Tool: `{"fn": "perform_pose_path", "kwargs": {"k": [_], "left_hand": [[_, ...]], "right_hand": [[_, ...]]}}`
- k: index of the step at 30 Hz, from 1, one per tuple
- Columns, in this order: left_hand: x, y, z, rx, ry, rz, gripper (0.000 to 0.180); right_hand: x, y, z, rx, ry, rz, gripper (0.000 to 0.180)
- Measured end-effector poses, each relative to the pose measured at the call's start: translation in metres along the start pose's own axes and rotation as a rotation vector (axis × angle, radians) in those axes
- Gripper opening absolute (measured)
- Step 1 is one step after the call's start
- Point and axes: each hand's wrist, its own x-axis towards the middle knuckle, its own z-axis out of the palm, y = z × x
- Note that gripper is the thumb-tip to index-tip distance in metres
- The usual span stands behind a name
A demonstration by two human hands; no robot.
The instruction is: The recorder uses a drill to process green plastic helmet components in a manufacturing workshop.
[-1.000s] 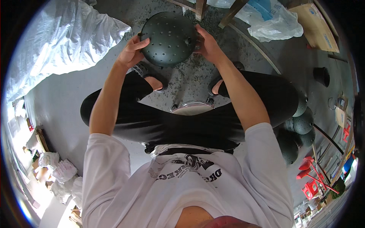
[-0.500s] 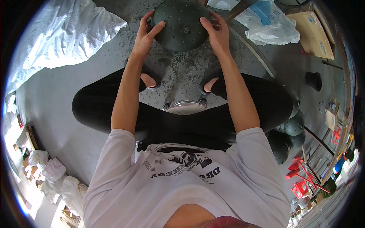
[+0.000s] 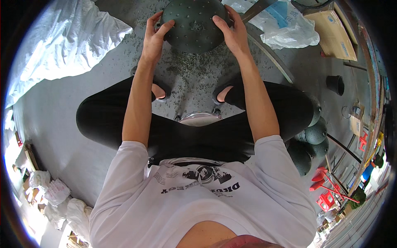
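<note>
The dark green rounded piece [image 3: 193, 29] is located at the upper middle of the head view, between the two hands, with its far edge cut off by the frame; contact with any support beneath it cannot be determined. Its surface carries many small pits, and a rougher spot lies on the side facing the person. The left hand [image 3: 154, 40] bears on the left flank: the thumb is spread away from the fingers and laid on the near face, while the fingers reach around the outer edge and are partly hidden. The right hand [image 3: 236, 36] bears on the right flank in the same manner, thumb apart and resting on the near face; whether its remaining fingers are pressed together cannot be told. Dark crumbs [image 3: 188, 72] are scattered over the grey floor [image 3: 53, 124] between the feet. A silvery sheet [image 3: 74, 37] lies at upper left. A clear plastic bag [image 3: 300, 37] and a cardboard box [image 3: 334, 36] are positioned at upper right, with a black bucket [image 3: 335, 84] nearer the person. Several similar green balls [image 3: 315, 134] are grouped beside the right knee, near red stools [image 3: 326, 201]
</note>
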Motion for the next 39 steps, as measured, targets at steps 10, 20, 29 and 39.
{"fn": "perform_pose_path", "kwargs": {"k": [10, 20, 29, 39], "left_hand": [[0.002, -0.006, -0.006, -0.112, -0.041, -0.02, 0.084], [0.007, -0.015, -0.011, -0.191, -0.074, 0.054, 0.087], [0.012, -0.016, -0.017, -0.111, -0.1, 0.064, 0.094], [0.013, -0.001, -0.013, 0.106, -0.059, 0.117, 0.106]], "right_hand": [[0.01, -0.028, 0.008, -0.098, -0.059, -0.202, 0.073], [0.011, -0.02, 0.008, -0.41, -0.045, -0.306, 0.092], [0.011, -0.024, 0.009, -0.452, -0.084, -0.194, 0.103], [0.014, -0.031, 0.012, -0.314, -0.107, -0.181, 0.101]]}}
